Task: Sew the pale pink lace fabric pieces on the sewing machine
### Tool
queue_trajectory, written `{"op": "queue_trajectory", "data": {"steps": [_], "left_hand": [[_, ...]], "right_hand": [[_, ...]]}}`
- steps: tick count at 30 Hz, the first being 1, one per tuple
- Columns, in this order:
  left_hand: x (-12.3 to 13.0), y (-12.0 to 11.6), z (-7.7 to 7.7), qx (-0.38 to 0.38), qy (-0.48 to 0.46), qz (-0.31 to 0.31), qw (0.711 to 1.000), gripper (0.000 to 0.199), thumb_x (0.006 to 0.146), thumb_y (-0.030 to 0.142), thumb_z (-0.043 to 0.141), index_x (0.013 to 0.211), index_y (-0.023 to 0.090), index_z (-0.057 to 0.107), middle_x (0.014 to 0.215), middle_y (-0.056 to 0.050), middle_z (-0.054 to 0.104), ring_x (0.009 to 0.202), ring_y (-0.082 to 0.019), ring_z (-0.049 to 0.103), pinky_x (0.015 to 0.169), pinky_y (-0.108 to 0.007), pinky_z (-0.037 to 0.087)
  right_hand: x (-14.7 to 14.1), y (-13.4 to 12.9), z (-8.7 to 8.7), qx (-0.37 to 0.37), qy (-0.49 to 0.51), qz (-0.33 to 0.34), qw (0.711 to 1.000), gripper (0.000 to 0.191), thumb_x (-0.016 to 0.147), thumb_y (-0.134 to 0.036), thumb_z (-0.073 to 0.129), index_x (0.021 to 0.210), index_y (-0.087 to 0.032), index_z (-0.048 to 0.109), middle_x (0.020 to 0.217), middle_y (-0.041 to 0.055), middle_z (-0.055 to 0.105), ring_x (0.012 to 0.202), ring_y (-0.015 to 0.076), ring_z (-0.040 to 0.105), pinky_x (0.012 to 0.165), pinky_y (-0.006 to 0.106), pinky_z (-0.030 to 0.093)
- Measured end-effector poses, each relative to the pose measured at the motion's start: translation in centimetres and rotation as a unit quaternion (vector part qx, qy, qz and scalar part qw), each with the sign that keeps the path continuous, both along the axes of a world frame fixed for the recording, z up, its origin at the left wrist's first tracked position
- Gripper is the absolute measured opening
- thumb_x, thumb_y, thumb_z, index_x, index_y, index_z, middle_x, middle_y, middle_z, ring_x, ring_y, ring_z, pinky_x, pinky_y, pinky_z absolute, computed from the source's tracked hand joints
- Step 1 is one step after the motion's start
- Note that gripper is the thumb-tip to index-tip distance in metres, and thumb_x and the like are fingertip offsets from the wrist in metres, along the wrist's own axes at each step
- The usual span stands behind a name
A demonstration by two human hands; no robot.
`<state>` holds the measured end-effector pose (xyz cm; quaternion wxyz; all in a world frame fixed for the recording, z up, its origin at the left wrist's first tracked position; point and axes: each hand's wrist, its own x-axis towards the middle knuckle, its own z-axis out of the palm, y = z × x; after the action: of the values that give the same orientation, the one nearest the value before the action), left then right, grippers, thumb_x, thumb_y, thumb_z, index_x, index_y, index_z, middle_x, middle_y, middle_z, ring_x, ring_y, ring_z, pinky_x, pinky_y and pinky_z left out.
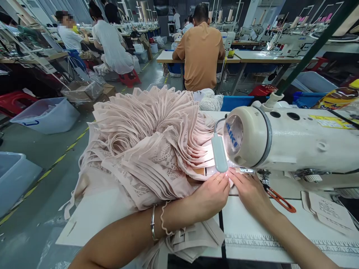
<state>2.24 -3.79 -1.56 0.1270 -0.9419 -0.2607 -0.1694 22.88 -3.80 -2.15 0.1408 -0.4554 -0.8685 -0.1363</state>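
Observation:
A white sewing machine (297,142) stands at the right, its small lamp (220,153) lighting the stitching area. Just below the lamp, my left hand (214,190) pinches a pale pink fabric piece (230,183) between bent fingers. My right hand (246,186) lies against the same piece from the right, fingertips together near the machine's foot; its grip is partly hidden. A large heap of pale pink lace pieces (148,149) spreads to the left, behind my left forearm. More folded pieces (196,239) hang at the front edge, under that forearm.
Orange-handled snips (280,200) and paper tags (328,209) lie right of my right hand. A printed ruler (252,241) runs along the table front. Plastic bins (46,116) stand on the floor at left. A person in an orange-brown shirt (203,52) sits ahead; others sit further left.

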Motion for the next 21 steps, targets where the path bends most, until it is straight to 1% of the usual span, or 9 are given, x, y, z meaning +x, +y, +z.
{"op": "queue_trajectory", "data": {"steps": [5, 8, 11, 14, 17, 21], "left_hand": [[0.2, 0.3, -0.5, 0.007, -0.025, 0.005, 1.0, 0.033, 0.098, 0.006, 0.038, 0.123, 0.002, 0.059, 0.125, -0.018, 0.065, 0.12, -0.024, 0.061, 0.11, -0.039, 0.044], [0.2, 0.6, -0.3, 0.0, -0.03, -0.001, 1.0, 0.031, 0.098, 0.005, 0.038, 0.118, 0.001, 0.06, 0.118, -0.018, 0.067, 0.111, -0.024, 0.065, 0.104, -0.039, 0.049], [0.0, 0.9, 0.0, -0.017, -0.022, -0.006, 1.0, 0.028, 0.098, 0.005, 0.038, 0.114, 0.001, 0.061, 0.113, -0.018, 0.067, 0.106, -0.023, 0.066, 0.099, -0.039, 0.052], [0.0, 1.1, 0.0, -0.034, -0.02, -0.005, 0.999, 0.026, 0.098, 0.005, 0.038, 0.111, 0.004, 0.061, 0.115, -0.018, 0.066, 0.108, -0.023, 0.065, 0.099, -0.039, 0.052], [0.0, 1.1, -0.2, -0.043, -0.027, -0.005, 0.999, 0.024, 0.099, 0.006, 0.04, 0.112, 0.004, 0.06, 0.116, -0.019, 0.066, 0.11, -0.024, 0.065, 0.099, -0.04, 0.052], [0.0, 1.1, -0.3, -0.047, -0.036, -0.002, 0.998, 0.023, 0.099, 0.007, 0.04, 0.112, 0.003, 0.059, 0.115, -0.02, 0.066, 0.109, -0.025, 0.065, 0.097, -0.042, 0.053]], "right_hand": [[-0.6, -0.1, -0.3, 0.036, -0.015, -0.015, 0.999, 0.052, 0.088, 0.002, 0.03, 0.124, -0.015, 0.065, 0.114, 0.0109, 0.072, 0.098, 0.0221, 0.067, 0.093, 0.041, 0.049], [-0.9, -0.1, -0.3, 0.047, -0.027, -0.025, 0.998, 0.053, 0.086, 0.004, 0.032, 0.123, -0.013, 0.065, 0.112, 0.0107, 0.073, 0.097, 0.0238, 0.067, 0.09, 0.041, 0.05], [-1.0, -0.1, -0.4, 0.042, -0.034, -0.044, 0.998, 0.054, 0.084, 0.005, 0.032, 0.123, -0.014, 0.065, 0.113, 0.0104, 0.073, 0.099, 0.0256, 0.066, 0.091, 0.043, 0.05], [-1.0, -0.1, -0.5, 0.023, -0.031, -0.056, 0.998, 0.055, 0.084, 0.004, 0.033, 0.123, -0.017, 0.065, 0.115, 0.0108, 0.072, 0.101, 0.0263, 0.065, 0.093, 0.044, 0.049], [-1.0, -0.1, -0.6, -0.009, -0.031, -0.066, 0.997, 0.056, 0.084, 0.003, 0.034, 0.124, -0.02, 0.065, 0.118, 0.0111, 0.07, 0.106, 0.0268, 0.063, 0.094, 0.043, 0.049], [-1.2, 0.1, 0.0, -0.086, -0.056, -0.101, 0.99, 0.054, 0.085, 0.002, 0.035, 0.122, -0.023, 0.066, 0.124, 0.0102, 0.068, 0.114, 0.0272, 0.06, 0.097, 0.043, 0.048]]}}
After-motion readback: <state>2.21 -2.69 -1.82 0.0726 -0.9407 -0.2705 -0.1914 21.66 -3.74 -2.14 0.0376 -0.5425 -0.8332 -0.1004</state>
